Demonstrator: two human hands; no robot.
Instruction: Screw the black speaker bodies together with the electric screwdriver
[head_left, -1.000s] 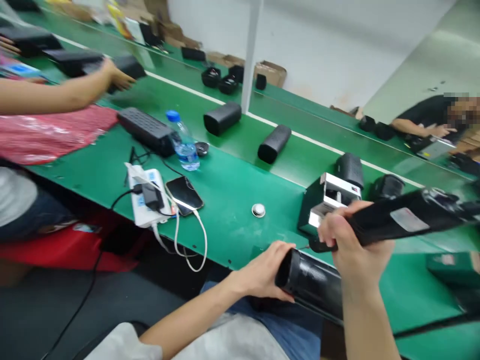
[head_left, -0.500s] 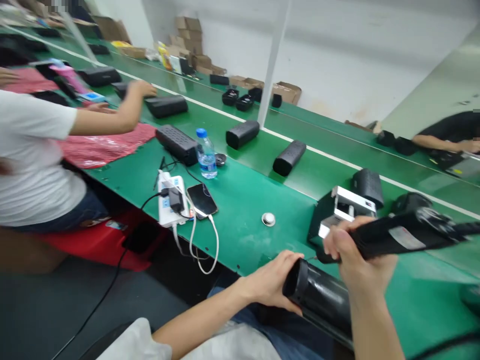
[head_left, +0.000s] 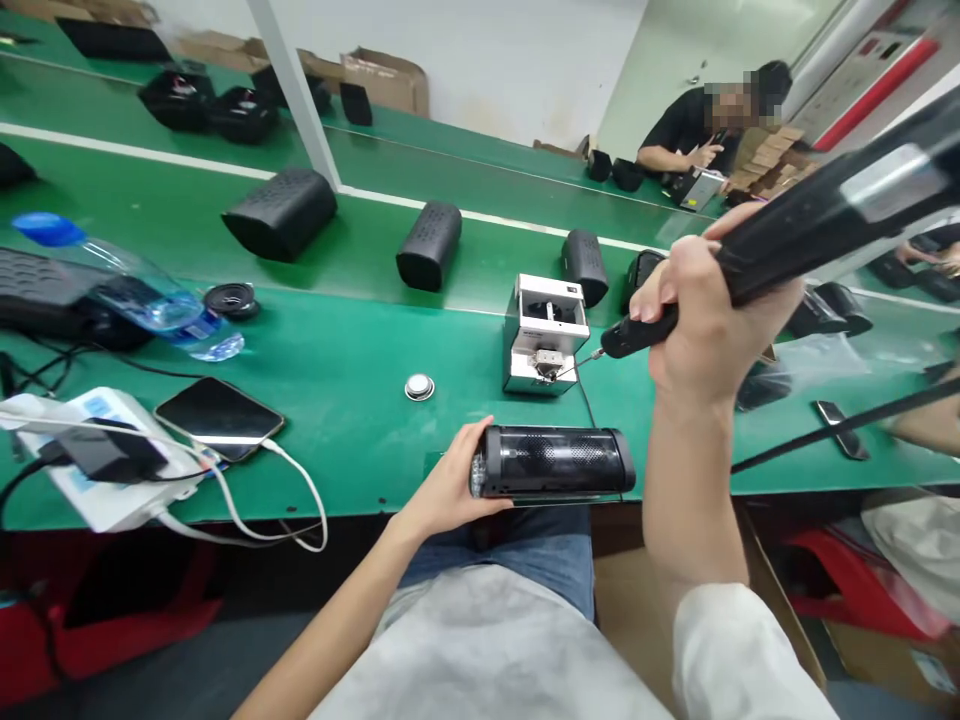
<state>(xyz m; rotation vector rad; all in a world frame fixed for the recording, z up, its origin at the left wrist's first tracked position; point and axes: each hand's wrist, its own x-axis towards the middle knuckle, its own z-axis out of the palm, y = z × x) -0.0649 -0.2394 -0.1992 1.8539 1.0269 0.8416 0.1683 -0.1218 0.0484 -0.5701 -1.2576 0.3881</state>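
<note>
My left hand [head_left: 450,490] grips the left end of a black cylindrical speaker [head_left: 555,462] lying across the near edge of the green bench [head_left: 337,360]. My right hand [head_left: 705,310] is closed round a black electric screwdriver [head_left: 795,235]. Its bit tip points left and touches the front of a small silver screw feeder box [head_left: 544,335] that stands just behind the speaker.
Several black speakers [head_left: 429,245] lie along the belt behind. A small round metal part [head_left: 419,386], a phone [head_left: 219,417], a white power strip [head_left: 97,455] with cables and a water bottle [head_left: 120,285] sit to the left. Another person [head_left: 697,130] sits at the far right.
The view has swung right, so the co-worker on the left is out of sight. The speaker now lies level on the bench edge, and the screwdriver tip has moved to the feeder box.
</note>
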